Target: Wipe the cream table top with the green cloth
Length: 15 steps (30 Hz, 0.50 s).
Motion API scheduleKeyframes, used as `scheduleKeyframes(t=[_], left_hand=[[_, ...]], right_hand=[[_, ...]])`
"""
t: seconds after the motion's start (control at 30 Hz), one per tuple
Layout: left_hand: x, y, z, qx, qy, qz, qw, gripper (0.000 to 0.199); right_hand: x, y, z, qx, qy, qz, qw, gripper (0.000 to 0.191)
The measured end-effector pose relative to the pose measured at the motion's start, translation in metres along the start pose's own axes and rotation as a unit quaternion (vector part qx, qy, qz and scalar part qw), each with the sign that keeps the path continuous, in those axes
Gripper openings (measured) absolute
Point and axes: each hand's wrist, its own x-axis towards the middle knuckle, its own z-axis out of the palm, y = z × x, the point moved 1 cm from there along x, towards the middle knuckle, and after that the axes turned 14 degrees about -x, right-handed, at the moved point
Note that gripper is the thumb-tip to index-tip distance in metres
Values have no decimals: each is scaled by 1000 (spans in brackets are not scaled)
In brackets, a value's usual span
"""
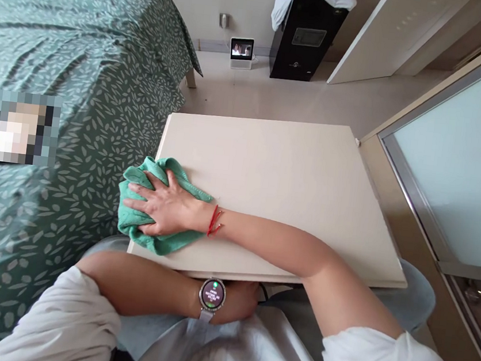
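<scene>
My right hand (162,203), with a red string bracelet (214,221) at its wrist, reaches across to the left side of a cream tabletop (268,166). It presses flat with fingers spread on a crumpled green cloth (163,247), which hangs a little past the table's left edge. Below the front edge, in front of my body, my left hand (237,302) is curled into a closed shape. Its fingertips are hidden, so whatever it may hold cannot be made out. A round watch (212,294) with a lit face is on the left wrist.
A bed with a green leaf-print cover (117,74) stands close on the left, with a blurred patch on it. Beyond the table, a small screen device (241,53) and a black cabinet (303,43) topped with clothes stand on the floor. A frosted sliding panel (465,148) borders the right.
</scene>
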Motion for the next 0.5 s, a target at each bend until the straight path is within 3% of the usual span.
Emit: scheduleKeyframes(t=[0.1,0.27,0.37,0.5], left_hand=[[-6,3,3,-9,-6,-14,1000,14],[-16,6,12,-5,-35,-44,998,22],[-19,7,17,3,-33,-78,996,30],[-19,8,20,5,-49,-93,994,34]], right_hand=[[-19,14,7,4,13,17,1000,75],[-65,62,24,33,42,120,991,78],[-111,102,32,52,22,204,977,81],[-192,147,41,56,5,333,941,82]])
